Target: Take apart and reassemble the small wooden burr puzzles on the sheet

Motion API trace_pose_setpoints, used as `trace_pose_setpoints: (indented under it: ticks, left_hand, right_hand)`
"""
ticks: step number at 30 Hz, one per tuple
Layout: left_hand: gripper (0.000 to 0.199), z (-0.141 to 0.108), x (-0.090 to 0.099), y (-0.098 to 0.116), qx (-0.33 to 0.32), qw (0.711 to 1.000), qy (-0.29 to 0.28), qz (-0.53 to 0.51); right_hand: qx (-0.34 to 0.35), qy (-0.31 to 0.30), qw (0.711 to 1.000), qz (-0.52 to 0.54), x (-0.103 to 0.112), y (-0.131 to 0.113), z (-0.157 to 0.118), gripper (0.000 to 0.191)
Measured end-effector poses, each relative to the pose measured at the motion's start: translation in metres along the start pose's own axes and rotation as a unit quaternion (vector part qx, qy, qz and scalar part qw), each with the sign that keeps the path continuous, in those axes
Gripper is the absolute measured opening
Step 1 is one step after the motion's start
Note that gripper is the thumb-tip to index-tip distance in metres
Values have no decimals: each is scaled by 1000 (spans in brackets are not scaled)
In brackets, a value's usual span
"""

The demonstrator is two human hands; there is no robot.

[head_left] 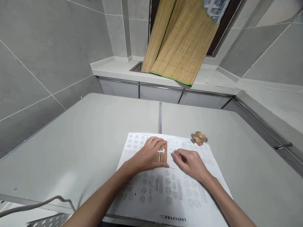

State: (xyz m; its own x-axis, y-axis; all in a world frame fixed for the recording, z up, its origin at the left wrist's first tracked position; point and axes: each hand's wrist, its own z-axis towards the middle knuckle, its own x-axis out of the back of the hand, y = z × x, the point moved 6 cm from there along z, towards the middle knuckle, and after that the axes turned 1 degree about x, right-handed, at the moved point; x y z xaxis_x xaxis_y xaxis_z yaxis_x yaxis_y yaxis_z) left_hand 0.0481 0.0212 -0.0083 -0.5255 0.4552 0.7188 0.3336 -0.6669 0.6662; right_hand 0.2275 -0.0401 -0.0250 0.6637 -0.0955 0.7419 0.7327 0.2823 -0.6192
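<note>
My left hand (pixel 151 154) curves around notched wooden puzzle pieces (pixel 165 154), its thumb at their near end and its fingers at the far end. The pieces lie side by side on the printed sheet (pixel 132 201), with a white gap showing between their notches; my palm covers part of them. Just right of them my right hand (pixel 190 162) rests on the sheet with curled fingers, thumb and index pressed together. Whatever is in that pinch, if anything, cannot be made out. An assembled wooden burr puzzle (pixel 199 138) sits at the sheet's far right corner.
A pale table (pixel 99 126) with a seam (pixel 160 118) down its middle carries everything. Behind it are a ledge (pixel 113 71) and a hanging bamboo blind (pixel 180 47). A grey cable (pixel 35 205) runs along the lower left, near a perforated panel (pixel 50 220).
</note>
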Motion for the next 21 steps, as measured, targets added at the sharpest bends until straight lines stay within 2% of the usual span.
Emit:
trace_pose_setpoints:
  ticks: [3,6,8,9,12,15,21]
  left_hand:
    - [86,0,3,8,-21,1000,-14,-12]
    - [86,1,18,3,2,1000,13,5]
    - [73,0,27,-3,18,999,36,30]
    - [63,0,30,-6,22,998,46,44]
    - [35,-2,32,-12,26,994,59,88]
    - [21,-1,30,-16,29,989,68,130]
    - [18,0,35,-18,52,979,104,170]
  right_hand:
    - [8,9,1000,-7,2,-3,1,39]
    - [20,18,1000,-12,5,-9,1,25]
    - [34,15,999,-10,5,-13,2,14]
    - [42,10,999,-8,4,-14,2,15]
    - [58,-17,998,-10,0,-17,1,47]
    - [55,-40,997,-29,-5,-16,0,70]
    - [56,-39,997,-35,-5,-17,2,65]
